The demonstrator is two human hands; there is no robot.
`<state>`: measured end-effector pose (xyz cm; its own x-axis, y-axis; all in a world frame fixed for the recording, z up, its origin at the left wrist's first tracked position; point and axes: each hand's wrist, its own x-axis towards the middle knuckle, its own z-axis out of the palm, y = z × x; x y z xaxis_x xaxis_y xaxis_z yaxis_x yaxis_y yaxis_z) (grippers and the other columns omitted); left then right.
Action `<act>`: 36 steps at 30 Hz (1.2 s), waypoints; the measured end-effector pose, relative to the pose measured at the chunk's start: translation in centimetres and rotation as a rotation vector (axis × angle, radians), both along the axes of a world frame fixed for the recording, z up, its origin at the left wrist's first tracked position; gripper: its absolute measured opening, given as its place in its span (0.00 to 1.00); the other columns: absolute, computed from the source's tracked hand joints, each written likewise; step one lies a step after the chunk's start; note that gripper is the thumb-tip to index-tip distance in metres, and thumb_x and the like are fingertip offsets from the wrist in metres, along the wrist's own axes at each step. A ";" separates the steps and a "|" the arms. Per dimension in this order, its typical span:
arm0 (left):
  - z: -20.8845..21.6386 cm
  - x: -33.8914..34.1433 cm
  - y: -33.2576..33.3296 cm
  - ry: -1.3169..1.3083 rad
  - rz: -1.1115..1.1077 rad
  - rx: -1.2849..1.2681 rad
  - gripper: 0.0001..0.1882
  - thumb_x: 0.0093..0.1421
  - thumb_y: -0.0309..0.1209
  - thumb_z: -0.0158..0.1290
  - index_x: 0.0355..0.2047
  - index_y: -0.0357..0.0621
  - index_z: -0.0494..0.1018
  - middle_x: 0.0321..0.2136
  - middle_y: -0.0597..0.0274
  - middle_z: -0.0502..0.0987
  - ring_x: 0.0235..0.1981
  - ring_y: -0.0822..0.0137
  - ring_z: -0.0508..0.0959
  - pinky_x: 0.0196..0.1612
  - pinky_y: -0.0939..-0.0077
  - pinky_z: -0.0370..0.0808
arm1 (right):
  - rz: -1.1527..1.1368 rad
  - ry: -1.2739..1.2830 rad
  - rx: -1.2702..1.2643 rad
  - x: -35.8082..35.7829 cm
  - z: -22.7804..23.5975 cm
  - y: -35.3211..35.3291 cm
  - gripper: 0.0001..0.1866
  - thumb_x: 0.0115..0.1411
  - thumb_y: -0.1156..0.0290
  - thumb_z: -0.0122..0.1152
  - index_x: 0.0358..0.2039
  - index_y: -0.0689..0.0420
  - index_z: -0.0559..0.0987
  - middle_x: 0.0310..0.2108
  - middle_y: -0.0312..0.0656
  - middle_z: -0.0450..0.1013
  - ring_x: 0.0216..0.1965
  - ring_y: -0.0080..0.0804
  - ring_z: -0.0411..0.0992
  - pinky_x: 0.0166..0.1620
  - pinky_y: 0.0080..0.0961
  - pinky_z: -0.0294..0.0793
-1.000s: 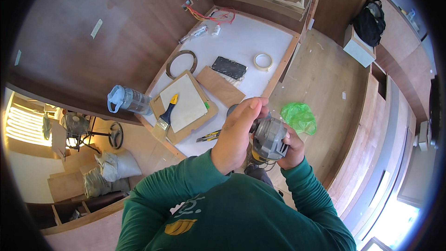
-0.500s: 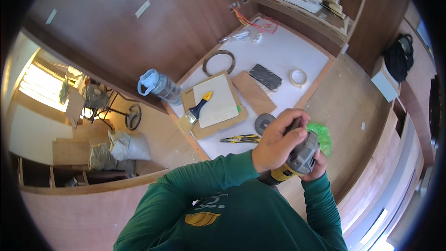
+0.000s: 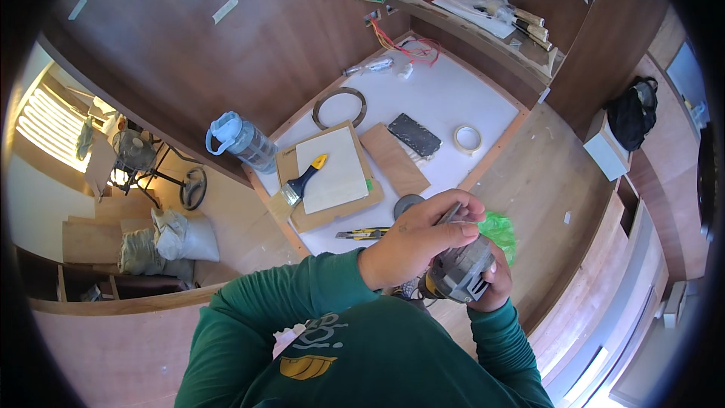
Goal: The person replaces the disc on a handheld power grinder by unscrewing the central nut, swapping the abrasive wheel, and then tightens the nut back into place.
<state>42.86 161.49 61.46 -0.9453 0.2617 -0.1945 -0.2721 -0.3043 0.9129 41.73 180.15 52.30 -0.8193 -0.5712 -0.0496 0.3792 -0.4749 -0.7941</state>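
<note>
A yellow-and-grey angle grinder (image 3: pixel 459 273) is held close in front of my body, its grey head facing up. My right hand (image 3: pixel 496 287) wraps round the head from the right. Over the top, my left hand (image 3: pixel 411 245) has its fingers curled round a thin dark piece at the grinder head; its kind is mostly hidden. Beyond that hand lies a grey grinding disc (image 3: pixel 406 205), partly covered by it. Close by on the white panel rests a yellow-and-black utility knife (image 3: pixel 361 234). A crumpled green plastic bag (image 3: pixel 500 236) lies just past my right hand.
On the white panel (image 3: pixel 445 98) are a paintbrush (image 3: pixel 303 181) on a board, a wood strip (image 3: pixel 393 159), a dark block (image 3: pixel 414 136) and a tape roll (image 3: pixel 458 145). A blue bottle (image 3: pixel 253 149) stands left. A cluttered shelf (image 3: pixel 468 26) is at the back.
The view has shifted, so the panel and its things sit further left. My hands and the grinder have moved slightly left and down in view; the grinder head is turned more upward.
</note>
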 end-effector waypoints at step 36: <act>-1.0 -3.4 -0.1 0.377 0.047 0.215 0.38 0.58 0.38 0.55 0.65 0.35 0.55 0.60 0.49 0.63 0.63 0.59 0.62 0.65 0.67 0.57 | 0.021 0.003 -0.205 -2.3 2.5 -0.4 0.44 0.51 0.42 0.61 0.56 0.66 0.68 0.48 0.55 0.72 0.45 0.52 0.74 0.50 0.44 0.74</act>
